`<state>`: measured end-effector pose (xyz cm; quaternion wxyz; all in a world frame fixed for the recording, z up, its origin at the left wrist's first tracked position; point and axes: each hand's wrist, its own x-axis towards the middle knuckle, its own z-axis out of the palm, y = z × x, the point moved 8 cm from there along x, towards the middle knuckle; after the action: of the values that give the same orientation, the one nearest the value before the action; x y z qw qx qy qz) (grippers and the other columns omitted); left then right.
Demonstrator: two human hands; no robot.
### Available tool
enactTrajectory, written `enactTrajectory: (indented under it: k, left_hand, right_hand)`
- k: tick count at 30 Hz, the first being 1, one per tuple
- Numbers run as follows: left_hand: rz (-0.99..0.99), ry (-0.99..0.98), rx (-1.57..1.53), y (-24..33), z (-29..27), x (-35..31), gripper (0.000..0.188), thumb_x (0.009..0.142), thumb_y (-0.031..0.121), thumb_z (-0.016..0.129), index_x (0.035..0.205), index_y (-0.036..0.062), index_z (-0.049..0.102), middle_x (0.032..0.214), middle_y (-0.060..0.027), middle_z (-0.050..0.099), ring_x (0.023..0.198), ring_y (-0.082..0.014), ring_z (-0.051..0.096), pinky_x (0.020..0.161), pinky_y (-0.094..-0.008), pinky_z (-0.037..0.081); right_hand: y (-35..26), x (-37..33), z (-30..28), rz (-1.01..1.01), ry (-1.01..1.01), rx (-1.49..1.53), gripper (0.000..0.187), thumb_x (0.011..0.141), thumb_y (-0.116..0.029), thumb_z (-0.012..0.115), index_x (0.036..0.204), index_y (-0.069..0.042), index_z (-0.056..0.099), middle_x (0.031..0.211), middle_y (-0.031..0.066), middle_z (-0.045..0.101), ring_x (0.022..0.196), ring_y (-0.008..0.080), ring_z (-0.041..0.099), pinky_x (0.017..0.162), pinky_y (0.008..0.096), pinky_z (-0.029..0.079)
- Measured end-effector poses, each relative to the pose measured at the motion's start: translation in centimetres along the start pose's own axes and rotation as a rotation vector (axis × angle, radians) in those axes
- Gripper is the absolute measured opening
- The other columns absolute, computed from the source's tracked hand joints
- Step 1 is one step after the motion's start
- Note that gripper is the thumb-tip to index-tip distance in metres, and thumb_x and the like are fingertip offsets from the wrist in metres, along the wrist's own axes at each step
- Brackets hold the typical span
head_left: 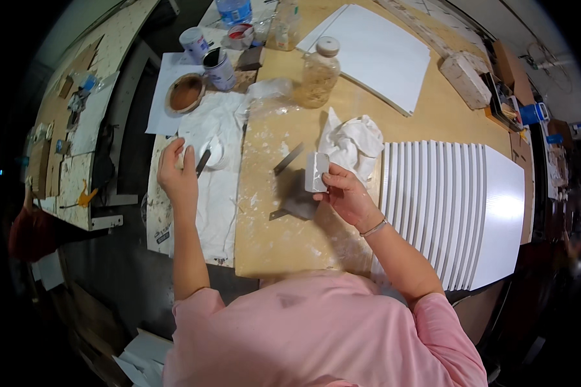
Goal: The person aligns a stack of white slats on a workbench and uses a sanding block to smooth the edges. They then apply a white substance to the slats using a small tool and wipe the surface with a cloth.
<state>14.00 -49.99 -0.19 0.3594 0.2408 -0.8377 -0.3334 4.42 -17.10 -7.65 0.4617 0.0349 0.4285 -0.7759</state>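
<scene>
My right hand (348, 197) pinches a small, flat, whitish rectangular piece (316, 172) with white smears, held upright above the tan worktable (290, 248). Whether it is a scraper blade I cannot tell. To the left, my left hand (179, 173) is raised with thumb and fingers apart and nothing visible in them. Beside it, a dark-handled tool (203, 161) rests by a round white dollop or lid (214, 153) on a white cloth (216, 216). A thin dark metal strip (288, 159) lies between my hands. Below the held piece is a dark grey patch, partly in shadow.
A crumpled white cloth (352, 140) lies beyond my right hand. White ridged panels (432, 213) are lined up at the right, and flat white sheets (381, 55) at the back. A capped jar (321, 74), open cans (219, 69) and a round brown-filled bowl (185, 93) stand at the far side.
</scene>
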Motion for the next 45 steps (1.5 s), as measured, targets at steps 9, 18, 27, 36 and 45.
enactTrajectory:
  k: [9, 18, 27, 36, 45]
  left_hand:
    - [-0.540, -0.217, -0.393, -9.5, 2.1, -6.1, 0.023, 0.093, 0.016, 0.070, 0.104, -0.0037, 0.069, 0.076, -0.0029, 0.066, 0.067, -0.0063, 0.053, 0.061, -0.0271, 0.044]
    - [0.196, -0.047, 0.386, 2.1, -2.1, -2.0, 0.004, 0.082, 0.012, 0.072, 0.085, 0.0095, 0.071, 0.082, -0.0062, 0.061, 0.081, -0.0283, 0.062, 0.068, -0.0401, 0.049]
    - [0.169, -0.156, 0.470, 1.8, -0.7, -0.6, 0.008, 0.082, 0.016, 0.070, 0.081, 0.0085, 0.070, 0.079, -0.0071, 0.059, 0.081, -0.0294, 0.062, 0.068, -0.0435, 0.048]
    - [-0.089, -0.165, 0.311, -1.3, -0.9, -0.6, 0.006, 0.081, 0.013, 0.072, 0.083, 0.0071, 0.072, 0.075, -0.0067, 0.063, 0.067, -0.0254, 0.060, 0.062, -0.0378, 0.045]
    - [-0.592, 0.030, -0.510, -7.2, -2.0, -3.1, 0.009, 0.088, 0.003, 0.069, 0.082, -0.0034, 0.069, 0.071, 0.0019, 0.059, 0.063, -0.0066, 0.048, 0.059, -0.0204, 0.035]
  right_hand:
    - [3.4, 5.3, 6.1, 0.146, -0.077, -0.154, 0.031, 0.097, -0.018, 0.061, 0.123, -0.002, 0.061, 0.105, 0.0046, 0.067, 0.087, 0.0127, 0.064, 0.074, 0.0273, 0.054]
    - [4.4, 8.1, 8.4, 0.107, 0.037, -0.208, 0.022, 0.096, -0.019, 0.063, 0.109, -0.001, 0.060, 0.090, 0.0064, 0.065, 0.071, 0.0154, 0.062, 0.065, 0.0274, 0.052]
    - [5.4, 8.7, 9.1, 0.095, 0.050, -0.106, 0.019, 0.093, -0.015, 0.068, 0.100, 0.001, 0.062, 0.080, 0.0080, 0.065, 0.057, 0.0153, 0.061, 0.053, 0.0283, 0.052]
    - [5.1, 9.6, 9.2, 0.084, 0.031, -0.109, 0.017, 0.095, -0.016, 0.065, 0.099, 0.001, 0.065, 0.079, 0.0068, 0.065, 0.059, 0.0142, 0.061, 0.053, 0.0271, 0.052]
    - [4.9, 10.9, 10.5, 0.083, 0.026, -0.124, 0.016, 0.097, -0.016, 0.062, 0.100, -0.001, 0.066, 0.082, 0.0060, 0.066, 0.062, 0.0142, 0.062, 0.057, 0.0275, 0.054]
